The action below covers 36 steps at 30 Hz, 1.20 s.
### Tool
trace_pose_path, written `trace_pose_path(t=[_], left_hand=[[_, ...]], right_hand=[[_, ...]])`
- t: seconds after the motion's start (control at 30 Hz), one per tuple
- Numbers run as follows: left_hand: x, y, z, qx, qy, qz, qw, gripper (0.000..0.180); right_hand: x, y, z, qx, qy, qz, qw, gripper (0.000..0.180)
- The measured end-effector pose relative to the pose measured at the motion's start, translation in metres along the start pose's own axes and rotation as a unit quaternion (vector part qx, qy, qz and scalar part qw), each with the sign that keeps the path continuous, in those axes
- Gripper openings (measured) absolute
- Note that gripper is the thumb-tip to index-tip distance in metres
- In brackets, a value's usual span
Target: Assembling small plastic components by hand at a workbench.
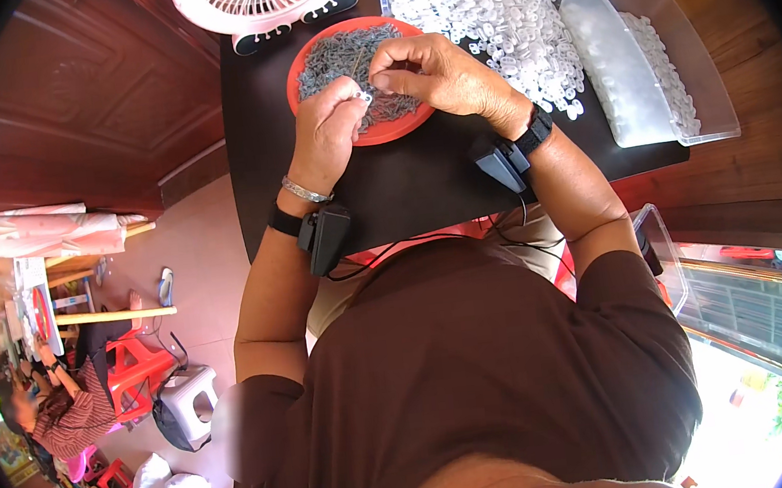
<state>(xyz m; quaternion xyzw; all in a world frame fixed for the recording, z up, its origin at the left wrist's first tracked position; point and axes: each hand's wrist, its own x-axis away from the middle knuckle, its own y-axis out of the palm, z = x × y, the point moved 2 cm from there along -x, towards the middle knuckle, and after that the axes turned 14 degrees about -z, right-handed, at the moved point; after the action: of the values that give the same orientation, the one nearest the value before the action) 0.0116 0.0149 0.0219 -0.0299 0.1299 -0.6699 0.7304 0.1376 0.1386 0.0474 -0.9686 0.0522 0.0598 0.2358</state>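
Head view: I see the left hand [321,139] pinching a small white plastic piece [364,98] over the red bowl [395,131] of slender grey pieces [333,58]; whether the right hand's [452,80] fingers grip anything, I cannot tell. A slack pinch could drop it among them.

White fan [233,15], red stool [134,364], white stool [179,390], grey sandal [166,287].

Bright overall; glare burns out the lower right and pales the white pieces [489,0] upper right; edges bend, corners black.
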Motion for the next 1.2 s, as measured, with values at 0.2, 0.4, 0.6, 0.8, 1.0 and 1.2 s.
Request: trace_pose_path(t=[0.2, 0.4, 0.6, 0.8, 1.0, 1.2], left_hand=[[-0.0001, 0.0015, -0.0028, -0.032, 0.013, -0.008, 0.999, 0.016], [0.0009, 0.0008, -0.001, -0.019, 0.008, -0.005, 1.0, 0.015], [0.0009, 0.0024, -0.0022, -0.022, 0.014, -0.007, 1.0, 0.015], [0.001, 0.0023, -0.0036, -0.033, 0.016, -0.018, 0.999, 0.017], [0.0023, 0.0059, -0.0042, -0.029, 0.015, -0.034, 0.999, 0.02], [0.0022, 0.0085, -0.0024, -0.007, 0.023, -0.03, 0.999, 0.019]], right_hand=[[-0.0011, 0.0041, -0.0008, 0.017, -0.004, -0.01, 1.0, 0.008], [-0.0007, 0.0043, -0.0039, 0.047, 0.007, 0.001, 0.999, 0.008], [-0.0005, 0.0041, -0.0039, 0.062, 0.009, 0.005, 0.998, 0.008], [-0.0013, 0.0055, -0.0048, 0.083, 0.007, -0.004, 0.997, 0.007], [-0.0031, 0.0063, -0.0044, 0.167, -0.01, -0.018, 0.986, 0.012], [0.0007, 0.003, -0.0071, 0.185, 0.01, -0.023, 0.982, 0.029]])
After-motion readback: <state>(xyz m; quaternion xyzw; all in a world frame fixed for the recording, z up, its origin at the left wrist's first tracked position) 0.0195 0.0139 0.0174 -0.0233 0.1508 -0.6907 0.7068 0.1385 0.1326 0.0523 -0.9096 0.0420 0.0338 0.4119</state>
